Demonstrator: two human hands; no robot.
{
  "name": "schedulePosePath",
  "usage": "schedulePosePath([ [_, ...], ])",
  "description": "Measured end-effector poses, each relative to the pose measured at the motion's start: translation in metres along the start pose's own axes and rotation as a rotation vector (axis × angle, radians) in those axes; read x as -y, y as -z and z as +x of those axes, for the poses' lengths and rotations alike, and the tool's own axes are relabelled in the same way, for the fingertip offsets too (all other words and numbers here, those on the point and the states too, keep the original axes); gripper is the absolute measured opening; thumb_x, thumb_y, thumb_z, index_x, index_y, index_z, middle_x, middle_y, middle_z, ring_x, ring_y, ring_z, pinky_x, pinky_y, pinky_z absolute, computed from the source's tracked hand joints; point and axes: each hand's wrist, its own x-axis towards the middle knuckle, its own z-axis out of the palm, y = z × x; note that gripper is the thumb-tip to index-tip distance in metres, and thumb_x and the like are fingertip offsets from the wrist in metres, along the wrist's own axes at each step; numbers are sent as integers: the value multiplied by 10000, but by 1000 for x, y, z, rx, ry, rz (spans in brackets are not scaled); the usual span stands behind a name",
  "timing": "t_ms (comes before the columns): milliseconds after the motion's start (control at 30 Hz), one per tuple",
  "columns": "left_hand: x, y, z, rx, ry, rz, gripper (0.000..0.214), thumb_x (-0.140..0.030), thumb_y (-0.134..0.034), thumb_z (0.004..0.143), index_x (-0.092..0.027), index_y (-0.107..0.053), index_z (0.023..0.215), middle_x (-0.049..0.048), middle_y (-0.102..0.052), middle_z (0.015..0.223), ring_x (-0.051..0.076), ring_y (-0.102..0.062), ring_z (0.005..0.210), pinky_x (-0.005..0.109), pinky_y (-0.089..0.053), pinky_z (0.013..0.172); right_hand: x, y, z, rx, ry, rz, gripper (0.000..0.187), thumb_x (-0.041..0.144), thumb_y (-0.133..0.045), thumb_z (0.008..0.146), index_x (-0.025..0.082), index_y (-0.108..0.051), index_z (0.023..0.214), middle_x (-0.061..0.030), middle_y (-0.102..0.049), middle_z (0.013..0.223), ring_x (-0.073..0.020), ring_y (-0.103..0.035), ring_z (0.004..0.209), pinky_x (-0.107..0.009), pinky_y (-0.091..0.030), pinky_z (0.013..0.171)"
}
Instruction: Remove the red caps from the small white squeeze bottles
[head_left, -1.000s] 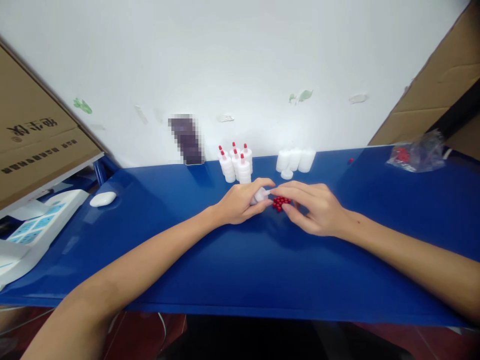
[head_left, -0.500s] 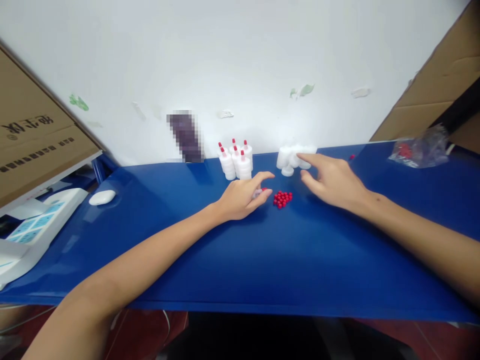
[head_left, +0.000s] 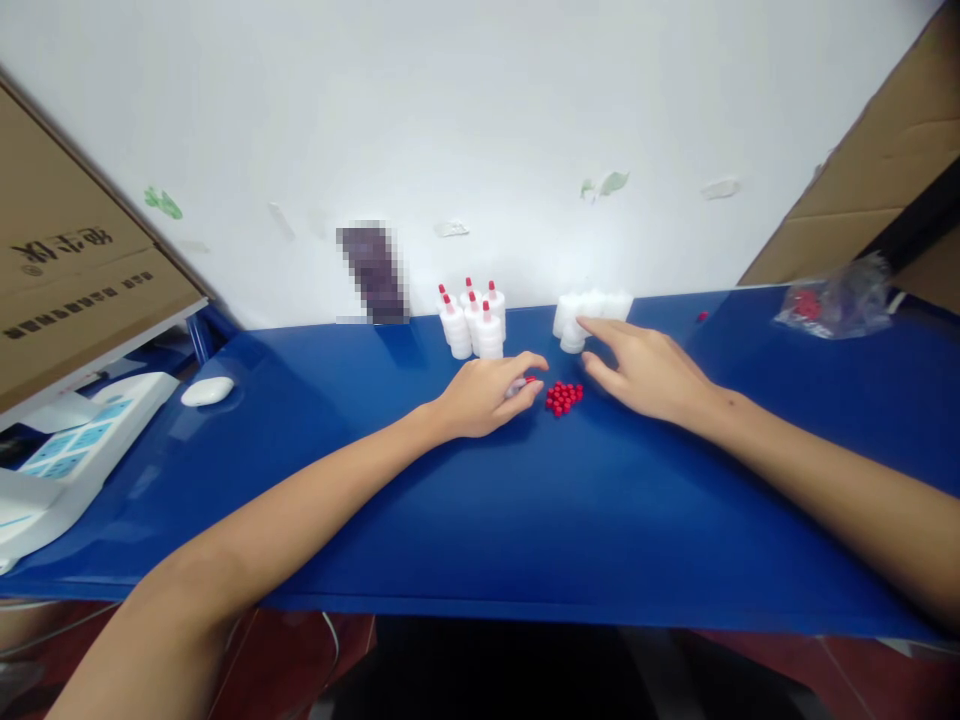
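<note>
My left hand (head_left: 484,395) rests on the blue table (head_left: 480,520), fingers curled round a small white bottle with a red cap (head_left: 521,384), mostly hidden in the palm. Just right of it lies a heap of several small red caps (head_left: 564,397). My right hand (head_left: 641,372) hovers beyond the heap with fingers spread, its index fingertip near a low white bottle (head_left: 573,339) at the front of a group of uncapped white bottles (head_left: 592,308). A cluster of capped white bottles (head_left: 472,322) stands by the wall.
Cardboard boxes stand at the left (head_left: 67,270) and right (head_left: 877,160). A white mouse (head_left: 208,391) and a white device with blue labels (head_left: 60,455) lie at the left. A clear bag holding red caps (head_left: 836,297) sits far right. One stray red cap (head_left: 701,317) lies nearby.
My right hand left the red heap, reached back to the uncapped bottles, then drew slightly toward me. The bottle in my left hand now shows a red cap; the left hand barely moved.
</note>
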Motion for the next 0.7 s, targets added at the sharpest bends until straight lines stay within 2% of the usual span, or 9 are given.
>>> schedulePosePath([
  [200,0,0,0,2,-3,1,334,-396,-411,1026,-202,-582,1238,22,-734,952,147,-653,760,270,-476,708,-1,-1,1,-28,19,-92,502,337,-511,948,210,-576,1429,-122,-648,1406,-337,-738,986,-481,-598,758],
  [333,1,0,1,2,-4,7,335,-394,-406,1026,-202,-585,1235,25,-729,962,151,-663,786,273,-486,718,0,-2,1,3,24,-126,513,349,-502,949,202,-570,1436,-121,-617,1444,-343,-732,997,-484,-598,764],
  [567,2,0,1,12,6,-12,329,-391,-420,1022,-205,-583,1240,25,-729,946,151,-658,767,270,-481,704,0,-1,1,13,37,-150,523,344,-510,940,230,-557,1449,-110,-657,1387,-322,-731,979,-440,-594,743],
  [700,3,0,-2,-41,-50,-59,376,-385,-420,1013,-206,-511,1330,47,-708,1004,163,-666,831,288,-509,746,7,5,-1,-89,76,-55,466,294,-497,944,197,-617,1383,-119,-699,1310,-310,-734,977,-417,-588,744],
])
